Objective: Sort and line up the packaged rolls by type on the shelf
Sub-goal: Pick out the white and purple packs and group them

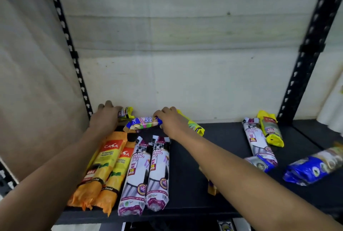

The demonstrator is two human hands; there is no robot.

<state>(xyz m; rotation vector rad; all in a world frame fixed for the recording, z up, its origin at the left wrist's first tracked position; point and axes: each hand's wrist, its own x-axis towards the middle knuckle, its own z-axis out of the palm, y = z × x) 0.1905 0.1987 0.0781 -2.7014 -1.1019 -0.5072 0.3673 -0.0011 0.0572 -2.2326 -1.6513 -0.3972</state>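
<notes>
- Head view: a person reaches both bare arms over a black shelf (213,156) set against a pale wall, framed by slotted black uprights.
- The left hand (105,117) lies at the shelf's back left corner, fingers curled over the end of a small yellow roll (127,113); how firmly it grips, the picture does not show.
- The right hand (171,122) pinches the end of a blue-and-pink roll (143,123) lying crosswise near the back edge, with a yellow-green roll (194,125) partly hidden behind the wrist.
- Along the left edge, two orange rolls (104,167) lie side by side, touching, ends towards the front edge.
- Just beside them, two white draw-string rolls (148,173) lie parallel, also touching.
- Towards the right edge, unsorted: another white draw-string roll (258,141), a yellow roll (271,130) beside it, and two blue rolls (313,167) nearer the front, one blurred.
</notes>
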